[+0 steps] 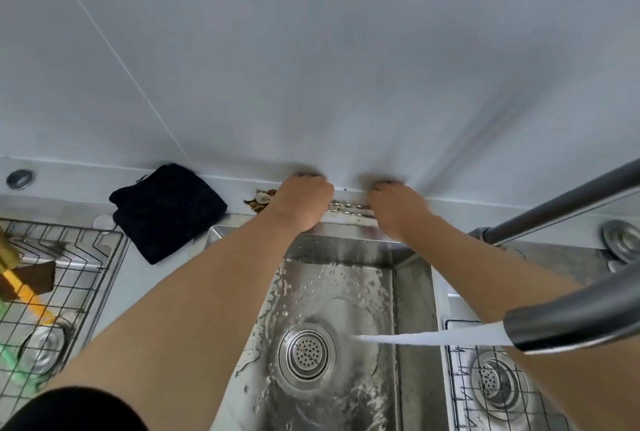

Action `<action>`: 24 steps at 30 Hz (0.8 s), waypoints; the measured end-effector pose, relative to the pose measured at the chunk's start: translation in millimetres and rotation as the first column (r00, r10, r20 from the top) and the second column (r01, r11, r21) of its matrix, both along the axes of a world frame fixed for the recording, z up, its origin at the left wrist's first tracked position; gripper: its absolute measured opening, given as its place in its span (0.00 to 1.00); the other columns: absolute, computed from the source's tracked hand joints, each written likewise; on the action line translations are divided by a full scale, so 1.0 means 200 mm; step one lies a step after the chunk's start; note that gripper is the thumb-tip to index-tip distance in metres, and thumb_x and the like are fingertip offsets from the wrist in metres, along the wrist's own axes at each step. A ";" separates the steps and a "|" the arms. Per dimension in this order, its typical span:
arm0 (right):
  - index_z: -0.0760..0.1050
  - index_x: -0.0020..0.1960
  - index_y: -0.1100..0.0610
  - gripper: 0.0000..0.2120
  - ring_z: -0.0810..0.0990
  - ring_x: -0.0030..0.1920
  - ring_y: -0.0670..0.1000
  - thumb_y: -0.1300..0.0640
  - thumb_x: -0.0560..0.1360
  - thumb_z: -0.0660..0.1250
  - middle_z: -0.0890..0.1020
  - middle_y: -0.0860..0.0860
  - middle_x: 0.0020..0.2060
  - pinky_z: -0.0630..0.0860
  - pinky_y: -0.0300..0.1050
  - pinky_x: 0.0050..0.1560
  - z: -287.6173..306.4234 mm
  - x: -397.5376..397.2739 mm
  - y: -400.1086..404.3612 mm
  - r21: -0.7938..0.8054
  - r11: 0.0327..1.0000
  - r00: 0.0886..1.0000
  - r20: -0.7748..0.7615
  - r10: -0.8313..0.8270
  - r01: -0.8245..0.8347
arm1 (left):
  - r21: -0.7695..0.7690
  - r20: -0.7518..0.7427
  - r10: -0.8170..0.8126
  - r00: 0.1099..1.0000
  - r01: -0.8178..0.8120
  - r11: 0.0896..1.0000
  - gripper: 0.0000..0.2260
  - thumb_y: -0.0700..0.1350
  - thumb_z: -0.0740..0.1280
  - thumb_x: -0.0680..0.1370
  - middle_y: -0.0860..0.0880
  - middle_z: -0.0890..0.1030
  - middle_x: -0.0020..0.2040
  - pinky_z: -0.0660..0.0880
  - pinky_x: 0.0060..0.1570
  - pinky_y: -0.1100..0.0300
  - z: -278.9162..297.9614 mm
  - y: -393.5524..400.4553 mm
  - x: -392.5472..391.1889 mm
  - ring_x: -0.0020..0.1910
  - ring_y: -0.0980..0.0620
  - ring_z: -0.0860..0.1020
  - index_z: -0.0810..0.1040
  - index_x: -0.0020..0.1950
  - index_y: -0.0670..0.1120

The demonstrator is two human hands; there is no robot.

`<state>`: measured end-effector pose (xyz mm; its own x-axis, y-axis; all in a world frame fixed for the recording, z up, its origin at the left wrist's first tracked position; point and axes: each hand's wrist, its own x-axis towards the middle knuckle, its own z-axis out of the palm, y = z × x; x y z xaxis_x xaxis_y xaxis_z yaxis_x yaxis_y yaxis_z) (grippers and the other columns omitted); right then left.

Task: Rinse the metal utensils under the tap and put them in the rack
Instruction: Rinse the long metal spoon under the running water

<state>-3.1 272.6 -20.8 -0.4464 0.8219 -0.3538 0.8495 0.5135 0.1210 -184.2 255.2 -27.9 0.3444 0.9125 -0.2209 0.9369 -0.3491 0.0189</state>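
Both my hands reach over the middle sink (412, 292) to the ledge at the wall. My left hand (304, 200) and my right hand (398, 205) are curled down onto a bundle of thin metal utensils (349, 206) that lies across the ledge between them. Only a short stretch of the utensils shows; their ends are hidden under my hands. The tap (571, 323) at the right runs, and its stream (433, 339) falls into the sink near the drain (306, 354). A wire rack (460, 378) sits in the right basin.
A black cloth (166, 209) lies on the counter left of the sink. Another wire rack (86, 257) at the far left holds a yellow-handled brush (24, 287). Brown debris and a small shell-like piece (261, 198) lie by my left hand. A grey pipe (561, 209) crosses at the right.
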 end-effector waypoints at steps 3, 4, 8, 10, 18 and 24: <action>0.72 0.61 0.62 0.15 0.74 0.61 0.58 0.66 0.75 0.61 0.76 0.58 0.60 0.70 0.48 0.61 -0.01 0.01 -0.01 0.026 0.999 0.999 0.018 0.043 -0.044 | 0.070 0.007 -0.018 1.000 0.018 0.997 0.11 0.30 0.59 0.74 0.43 0.80 0.51 0.73 0.55 0.52 -0.03 -0.01 0.00 0.53 0.43 0.79 0.78 0.51 0.40; 0.71 0.62 0.62 0.15 0.74 0.61 0.58 0.66 0.75 0.60 0.76 0.58 0.61 0.70 0.49 0.61 -0.01 0.01 -0.01 0.036 0.998 0.998 0.024 0.050 -0.051 | 0.085 0.002 -0.019 1.000 0.018 0.996 0.12 0.31 0.59 0.75 0.43 0.80 0.54 0.72 0.58 0.52 -0.03 -0.01 0.00 0.55 0.43 0.78 0.77 0.54 0.40; 0.69 0.62 0.62 0.16 0.76 0.59 0.60 0.65 0.75 0.60 0.79 0.59 0.58 0.70 0.49 0.57 0.02 0.03 -0.01 0.064 0.997 0.999 0.016 0.032 -0.033 | 0.110 -0.006 -0.051 0.999 0.052 0.993 0.10 0.34 0.59 0.77 0.42 0.80 0.55 0.72 0.60 0.52 0.01 0.00 0.00 0.55 0.43 0.78 0.75 0.56 0.39; 0.70 0.60 0.61 0.14 0.77 0.57 0.60 0.66 0.74 0.61 0.80 0.59 0.55 0.70 0.49 0.55 0.03 0.05 -0.02 0.098 0.994 0.999 -0.016 0.044 -0.042 | 0.122 0.001 -0.063 0.998 0.063 0.991 0.10 0.33 0.60 0.76 0.42 0.80 0.55 0.71 0.59 0.52 0.04 0.00 -0.01 0.55 0.43 0.78 0.75 0.56 0.39; 0.73 0.54 0.61 0.12 0.76 0.54 0.60 0.69 0.71 0.61 0.80 0.58 0.51 0.69 0.50 0.53 0.09 0.09 -0.03 0.146 0.988 0.992 -0.111 0.058 -0.042 | 0.122 0.052 -0.068 0.996 0.061 0.991 0.14 0.28 0.60 0.71 0.42 0.80 0.51 0.73 0.56 0.52 0.09 -0.02 -0.01 0.52 0.43 0.78 0.75 0.54 0.39; 0.75 0.47 0.57 0.06 0.77 0.43 0.56 0.64 0.77 0.60 0.81 0.53 0.44 0.68 0.45 0.40 0.14 0.12 -0.05 0.113 0.992 0.957 -0.290 -0.029 0.064 | 0.119 0.034 -0.083 0.996 0.078 0.990 0.09 0.30 0.62 0.72 0.45 0.76 0.41 0.68 0.40 0.55 0.16 -0.06 -0.04 0.41 0.46 0.72 0.78 0.49 0.38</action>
<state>20.5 262.7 6.6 -0.4746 0.8728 -0.1142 0.8801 0.4690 -0.0736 -193.1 242.5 4.6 0.4241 0.9002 -0.0985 0.9050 -0.4253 0.0094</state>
